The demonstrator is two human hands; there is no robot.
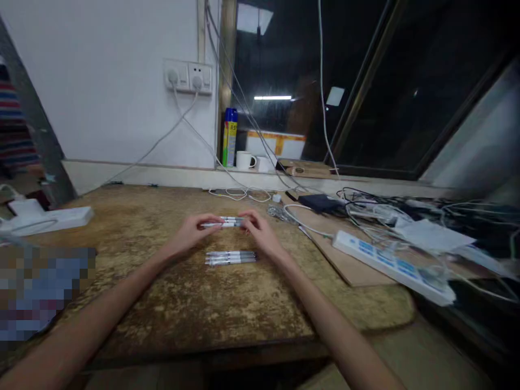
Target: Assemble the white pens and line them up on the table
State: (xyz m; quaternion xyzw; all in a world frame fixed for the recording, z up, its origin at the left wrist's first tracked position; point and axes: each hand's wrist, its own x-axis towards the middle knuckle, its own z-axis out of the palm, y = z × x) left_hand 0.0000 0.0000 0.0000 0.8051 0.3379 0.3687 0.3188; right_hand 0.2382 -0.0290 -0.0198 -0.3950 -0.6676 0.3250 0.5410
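- Hands meet over the middle of the worn wooden table [170, 303] — left hand [190, 232] and right hand [260, 233] each pinch one end of a small bundle of pens [226, 222], fingers closed around it.
- Bundle lies level, crosswise, held just above the tabletop.
- Second group of pens [231, 258] rests flat on the table just nearer the person, between the wrists.
- White power strip [390, 265] sits well to the right, among tangled cables.

The surface [182, 303] looks like worn, mottled wood, rough and matt. The pens [231, 258] appear smooth, glossy plastic. The power strip [390, 265] is white plastic; two mugs [245, 160] look glazed.
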